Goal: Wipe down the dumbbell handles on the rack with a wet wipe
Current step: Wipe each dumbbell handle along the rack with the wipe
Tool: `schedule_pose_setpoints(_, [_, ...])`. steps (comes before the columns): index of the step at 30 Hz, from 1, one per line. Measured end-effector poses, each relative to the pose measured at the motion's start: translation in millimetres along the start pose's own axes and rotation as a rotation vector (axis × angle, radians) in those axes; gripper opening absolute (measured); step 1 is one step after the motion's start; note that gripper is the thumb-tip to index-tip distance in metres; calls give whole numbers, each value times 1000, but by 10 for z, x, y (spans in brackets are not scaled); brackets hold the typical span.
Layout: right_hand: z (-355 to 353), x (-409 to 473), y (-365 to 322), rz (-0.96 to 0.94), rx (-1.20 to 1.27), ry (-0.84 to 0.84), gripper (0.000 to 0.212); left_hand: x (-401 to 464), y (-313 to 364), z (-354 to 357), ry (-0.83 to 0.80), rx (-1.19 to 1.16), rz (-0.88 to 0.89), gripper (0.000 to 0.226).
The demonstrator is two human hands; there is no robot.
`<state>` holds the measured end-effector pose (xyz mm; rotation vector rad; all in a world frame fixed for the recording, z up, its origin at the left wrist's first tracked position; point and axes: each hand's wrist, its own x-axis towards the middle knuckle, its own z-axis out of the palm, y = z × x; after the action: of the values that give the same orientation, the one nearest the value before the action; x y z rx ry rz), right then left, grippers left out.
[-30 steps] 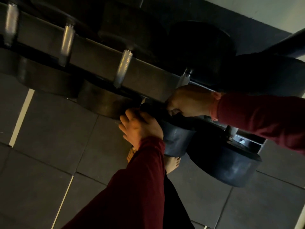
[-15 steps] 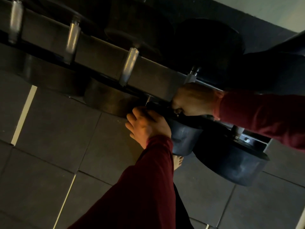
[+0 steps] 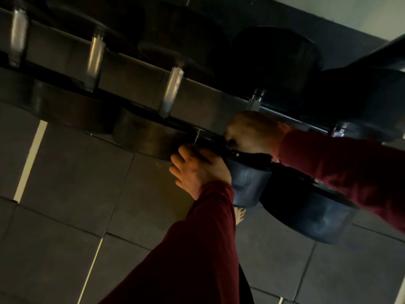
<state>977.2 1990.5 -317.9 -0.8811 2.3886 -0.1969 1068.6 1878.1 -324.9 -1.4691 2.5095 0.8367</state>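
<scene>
1. Since the earlier frames, little movement is seen: both hands are kept in the same place on the same dumbbell, and only the view is shifted slightly.
2. The dumbbell [image 3: 247,183] is seated on the rack [image 3: 135,77], its long axis running from the near weight head up and away across the rail, tilted slightly to the right.
3. The handle is covered by the right hand [image 3: 252,132], whose grip is curled around it; the wet wipe cannot be made out.
4. The near head is steadied by the left hand [image 3: 197,170], fingers bent over its upper edge.
5. To the left, three knurled handles [image 3: 173,88] are laid parallel across the rail; the two farther ones are blurred.
6. Just right, a larger dumbbell head [image 3: 313,218] is partly hidden by the right red sleeve [image 3: 350,170].
7. Below, a tiled floor [image 3: 65,216] and bare toes [image 3: 240,215] are seen.
</scene>
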Motion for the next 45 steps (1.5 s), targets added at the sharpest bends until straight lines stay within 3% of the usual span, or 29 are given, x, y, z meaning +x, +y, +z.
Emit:
schedule_pose_setpoints(6, [262, -415, 20, 337, 479, 226, 19, 5, 7, 0, -1, 4, 3, 43])
schedule_pose_setpoints(8, [313, -481, 35, 427, 473, 213, 21, 1, 2, 3, 1, -4, 5, 44])
schedule_pose_setpoints(13, [298, -296, 94, 674, 451, -36, 23, 5, -11, 13, 1, -14, -2, 41])
schedule_pose_setpoints(20, [462, -140, 94, 801, 642, 25, 18, 0, -9, 9, 23, -41, 3, 44])
schedule_pose_setpoints(23, [468, -269, 67, 846, 728, 147, 5, 2, -18, 15, 8, -35, 4, 40])
schedule_pose_setpoints(27, [430, -408, -99, 817, 878, 350, 6, 4, -24, 25, -4, -42, 2, 32])
schedule_pose_setpoints(30, [415, -342, -230, 682, 788, 510, 8, 4, -13, 13, 8, -36, 8, 41])
schedule_pose_setpoints(35, [393, -278, -192, 657, 702, 687, 3, 2, -13, 9, 6, -45, 6, 41])
schedule_pose_setpoints(40, [318, -40, -32, 880, 848, 1035, 6, -1, -15, 4, 5, -38, 9, 37])
schedule_pose_setpoints(45, [366, 107, -34, 1192, 1190, 1209, 9, -4, -14, -9, 1, -38, 10, 38])
